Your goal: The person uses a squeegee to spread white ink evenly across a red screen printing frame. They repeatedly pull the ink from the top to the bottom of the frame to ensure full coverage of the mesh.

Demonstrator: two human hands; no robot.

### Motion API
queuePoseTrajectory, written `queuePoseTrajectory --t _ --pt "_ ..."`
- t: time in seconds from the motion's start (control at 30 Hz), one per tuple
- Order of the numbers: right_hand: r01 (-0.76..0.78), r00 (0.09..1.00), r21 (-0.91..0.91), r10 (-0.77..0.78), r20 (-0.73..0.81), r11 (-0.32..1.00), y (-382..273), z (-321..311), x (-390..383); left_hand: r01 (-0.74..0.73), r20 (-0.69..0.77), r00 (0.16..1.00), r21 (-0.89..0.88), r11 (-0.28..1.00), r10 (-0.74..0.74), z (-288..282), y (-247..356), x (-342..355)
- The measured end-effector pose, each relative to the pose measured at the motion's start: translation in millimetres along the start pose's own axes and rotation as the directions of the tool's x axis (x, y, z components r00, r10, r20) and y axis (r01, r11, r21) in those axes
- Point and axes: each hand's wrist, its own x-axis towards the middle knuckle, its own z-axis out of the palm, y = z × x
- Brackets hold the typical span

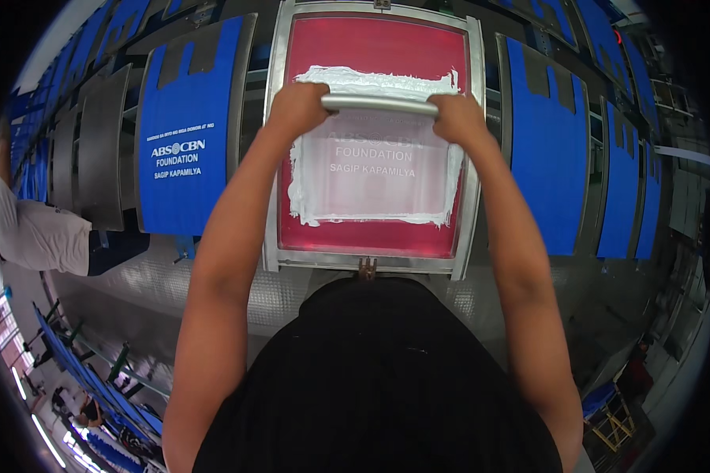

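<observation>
Both my arms reach forward over a screen-printing frame (315,258) with metal sides and red mesh (375,43). My left hand (298,112) is wrapped round the left end of a squeegee (379,103), and my right hand (456,121) grips its right end. Its pale metal handle runs crosswise over the upper half of the mesh. White ink (371,81) lies in a thick ridge beyond the squeegee. More ink lines the sides and near edge of a thinly coated patch, through which white lettering shows. The squeegee's blade is hidden beneath the handle.
At the left, a blue fabric panel (185,98) with white print lies on a board; a plain grey board (102,150) stands beside it. More blue panels (548,158) line the right. A person in a light shirt (43,236) is at the far left.
</observation>
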Motion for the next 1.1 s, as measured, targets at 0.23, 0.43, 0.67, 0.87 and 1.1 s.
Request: queuePoseTrajectory --t 0.23,0.43,0.67,0.87,1.1 --pt "0.003 0.969 0.123 -0.033 0.243 0.992 -59.9 0.3 -150.3 0.032 0.143 0.99 -0.156 0.987 -0.01 -1.7 38.5 -164.2" --pt "0.038 0.998 0.129 -0.031 -0.058 0.991 -45.1 57.4 -140.3 -0.011 0.008 1.0 -0.121 0.993 0.012 52.4 29.3 -149.5" --pt "-0.031 0.99 0.05 0.023 0.138 0.998 -3.3 -28.0 11.4 0.039 0.077 0.996 -0.051 0.998 -0.035 -10.7 -6.0 9.8" --pt "0.04 0.995 0.038 -0.044 0.09 0.998 -4.6 -85.3 21.4 0.006 -0.598 0.802 0.01 1.0 0.002 -37.8 15.0 -53.9" --pt "0.127 0.981 0.137 -0.145 0.132 0.982 12.5 -38.3 51.3 0.559 0.861 0.504 -0.388 0.733 0.071 90.5 90.4 -279.8"
